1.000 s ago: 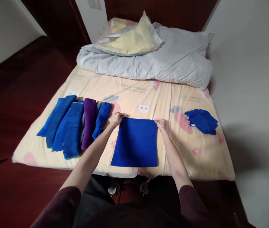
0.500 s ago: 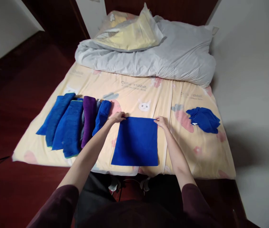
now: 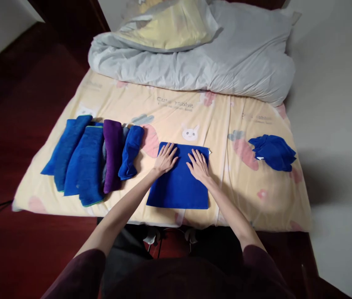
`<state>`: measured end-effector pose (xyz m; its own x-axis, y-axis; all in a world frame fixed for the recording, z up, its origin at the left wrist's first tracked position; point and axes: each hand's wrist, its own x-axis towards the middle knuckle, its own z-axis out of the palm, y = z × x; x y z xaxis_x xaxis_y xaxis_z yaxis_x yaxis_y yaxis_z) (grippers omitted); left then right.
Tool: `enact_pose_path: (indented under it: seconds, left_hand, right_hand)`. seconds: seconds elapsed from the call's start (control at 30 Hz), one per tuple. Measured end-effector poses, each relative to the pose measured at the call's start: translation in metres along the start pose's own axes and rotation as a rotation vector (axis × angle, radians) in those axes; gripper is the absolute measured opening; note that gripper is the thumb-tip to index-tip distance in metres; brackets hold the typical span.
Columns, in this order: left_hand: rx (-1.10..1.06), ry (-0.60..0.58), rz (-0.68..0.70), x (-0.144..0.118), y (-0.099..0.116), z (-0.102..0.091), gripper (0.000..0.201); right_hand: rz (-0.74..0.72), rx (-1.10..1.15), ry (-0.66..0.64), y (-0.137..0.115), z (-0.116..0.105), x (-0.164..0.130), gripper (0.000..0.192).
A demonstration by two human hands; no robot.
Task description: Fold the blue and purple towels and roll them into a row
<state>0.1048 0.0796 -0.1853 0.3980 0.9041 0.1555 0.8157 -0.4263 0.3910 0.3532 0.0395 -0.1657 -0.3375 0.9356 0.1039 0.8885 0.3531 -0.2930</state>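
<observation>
A royal blue cloth (image 3: 179,185) lies flat near the front edge of a bed (image 3: 213,120) covered by a pale yellow cartoon-print sheet. The cloth is a near-square rectangle, its slightly longer axis running from the person toward the heaped grey duvet (image 3: 226,62) at the far end. The left hand (image 3: 165,158) and right hand (image 3: 198,165) rest palms down, side by side on the far half of the cloth, fingers spread and pointing away; neither grip closes on anything. Half a second earlier, each hand pinched a far corner of the cloth. To the left lies a row of rolled blue and purple towels (image 3: 95,160). To the right sits a crumpled blue cloth (image 3: 272,151).
</observation>
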Motion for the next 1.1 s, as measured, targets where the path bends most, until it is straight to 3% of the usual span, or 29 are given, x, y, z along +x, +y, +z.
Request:
enact_pose_path:
  seconds: [0.1,0.23,0.37,0.5,0.6,0.73,0.83,0.97,1.1]
  left_hand:
    - [-0.032,-0.016,-0.066,-0.009,-0.01,0.007,0.065]
    - [-0.073,-0.024,-0.193,0.01,-0.021,0.001,0.067]
    - [-0.072,-0.026,-0.189,0.01,0.016,-0.003,0.07]
    - [-0.058,-0.115,-0.003,-0.034,0.061,0.008,0.065]
    - [-0.052,-0.1,-0.04,-0.067,0.062,0.01,0.065]
    - [-0.024,-0.046,-0.189,-0.083,0.051,0.001,0.066]
    - [-0.001,-0.01,-0.251,-0.094,0.071,0.004,0.065]
    - [-0.019,-0.03,-0.109,-0.136,0.106,0.02,0.063]
    - [-0.013,0.062,-0.166,-0.182,0.099,0.018,0.064]
  right_hand:
    - [0.039,-0.008,-0.055,0.012,0.005,-0.008,0.062]
    - [0.189,0.003,-0.016,0.033,0.004,0.013,0.064]
    - [0.259,0.057,0.033,0.005,0.006,0.021,0.063]
    - [0.1,0.057,-0.019,-0.042,0.018,-0.017,0.06]
    - [0.085,0.044,-0.03,-0.044,0.019,-0.052,0.06]
    - [0.267,0.035,0.027,-0.032,0.009,-0.067,0.064]
    - [0.326,0.042,0.047,-0.054,0.011,-0.071,0.063]
    - [0.16,0.073,0.032,-0.098,0.028,-0.104,0.061]
    - [0.188,0.072,0.044,-0.099,0.028,-0.145,0.062]
